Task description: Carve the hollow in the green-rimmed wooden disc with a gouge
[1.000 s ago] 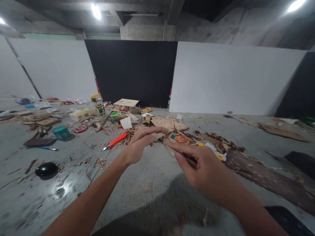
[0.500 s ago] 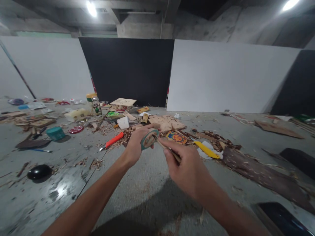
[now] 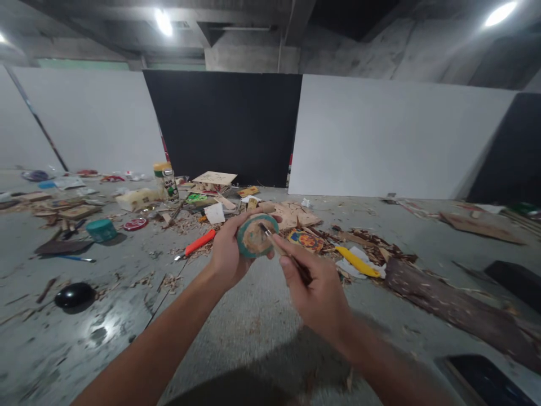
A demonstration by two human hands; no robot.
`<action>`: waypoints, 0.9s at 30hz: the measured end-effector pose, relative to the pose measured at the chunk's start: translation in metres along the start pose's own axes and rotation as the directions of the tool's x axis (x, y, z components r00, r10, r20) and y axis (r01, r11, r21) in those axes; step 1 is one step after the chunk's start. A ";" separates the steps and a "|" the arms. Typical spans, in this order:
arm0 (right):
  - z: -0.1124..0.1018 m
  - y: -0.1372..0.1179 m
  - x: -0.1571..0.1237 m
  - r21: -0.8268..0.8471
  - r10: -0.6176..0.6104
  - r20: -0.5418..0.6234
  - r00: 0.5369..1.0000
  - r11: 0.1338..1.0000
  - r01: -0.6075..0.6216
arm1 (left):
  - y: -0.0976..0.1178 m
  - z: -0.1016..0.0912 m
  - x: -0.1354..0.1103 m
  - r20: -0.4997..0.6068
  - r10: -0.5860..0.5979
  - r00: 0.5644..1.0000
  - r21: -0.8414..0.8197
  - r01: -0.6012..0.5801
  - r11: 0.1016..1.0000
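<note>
My left hand point(image 3: 225, 248) wraps its fingers round the edge of a round wooden disc point(image 3: 250, 243). That disc has a teal rim and a pale brown, patchy middle, its face tilted up towards me. Pinched in my right hand point(image 3: 323, 285) is a thin paintbrush point(image 3: 274, 241) with a wooden handle and a dark tip. The tip is at the disc's face, right of its middle; whether it touches I cannot tell. Beyond my right hand lies a disc painted blue, yellow and red point(image 3: 305, 240) among wood shavings.
An orange utility knife point(image 3: 200, 242), a teal jar point(image 3: 101, 230) and a black rounded object point(image 3: 75, 295) lie to the left. To the right are a yellow-handled tool point(image 3: 358, 262), a brown strip point(image 3: 448, 304) and a phone-like dark object point(image 3: 490, 378). Wall panels stand behind.
My left hand has turned the disc so more of its face shows towards me. The brush stays at its face, its tip now higher on it.
</note>
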State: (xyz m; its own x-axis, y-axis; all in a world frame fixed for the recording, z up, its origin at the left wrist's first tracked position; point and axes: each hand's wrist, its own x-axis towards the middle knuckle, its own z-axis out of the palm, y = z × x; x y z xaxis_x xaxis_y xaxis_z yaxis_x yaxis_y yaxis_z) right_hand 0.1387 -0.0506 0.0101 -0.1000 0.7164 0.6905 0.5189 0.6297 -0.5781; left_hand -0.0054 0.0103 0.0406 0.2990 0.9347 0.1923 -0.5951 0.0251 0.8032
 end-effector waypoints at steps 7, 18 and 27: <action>-0.017 -0.007 0.005 -0.018 0.069 0.060 0.996 0.998 -0.068 | 0.004 -0.004 -0.001 0.061 0.059 0.996 -0.028 -0.058 0.998; -0.025 -0.018 0.004 -0.080 0.106 0.139 0.985 0.992 -0.096 | 0.005 -0.013 0.001 0.191 0.150 0.970 0.336 -0.208 0.919; -0.026 -0.018 0.006 -0.089 0.110 0.078 0.991 0.991 -0.102 | 0.010 -0.012 0.001 0.096 0.134 0.986 0.158 -0.148 0.976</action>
State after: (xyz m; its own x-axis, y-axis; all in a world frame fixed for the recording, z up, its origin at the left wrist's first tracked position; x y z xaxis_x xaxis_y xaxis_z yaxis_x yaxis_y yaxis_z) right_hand 0.1505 -0.0651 0.0361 -0.1087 0.8024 0.5868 0.5997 0.5237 -0.6050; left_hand -0.0200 0.0154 0.0426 0.2870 0.8910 0.3518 -0.5074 -0.1701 0.8447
